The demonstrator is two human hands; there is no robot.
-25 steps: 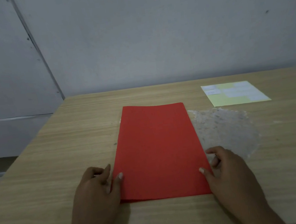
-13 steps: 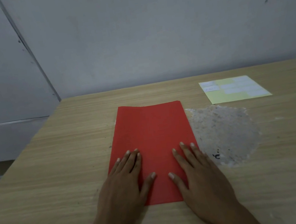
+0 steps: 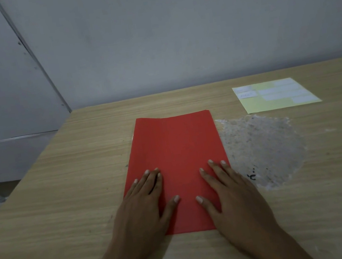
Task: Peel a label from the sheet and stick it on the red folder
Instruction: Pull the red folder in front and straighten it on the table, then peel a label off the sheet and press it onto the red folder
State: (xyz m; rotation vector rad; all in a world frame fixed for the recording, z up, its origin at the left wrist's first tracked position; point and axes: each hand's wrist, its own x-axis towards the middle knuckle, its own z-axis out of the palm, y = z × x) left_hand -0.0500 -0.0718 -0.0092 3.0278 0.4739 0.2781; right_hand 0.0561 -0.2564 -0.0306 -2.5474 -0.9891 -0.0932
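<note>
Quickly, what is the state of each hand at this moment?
Left hand: open, flat on the red folder, holding nothing.
Right hand: open, flat on the folder, holding nothing.

Matt red folder lies on a wood-grain table with a rough, worn patch.

Both hands, the left and the right, are bare, with no rings, watch or gloves, the nails short and pale at the tips, and both forearms are uncovered, with no sleeve showing down to the frame's lower edge.
</note>
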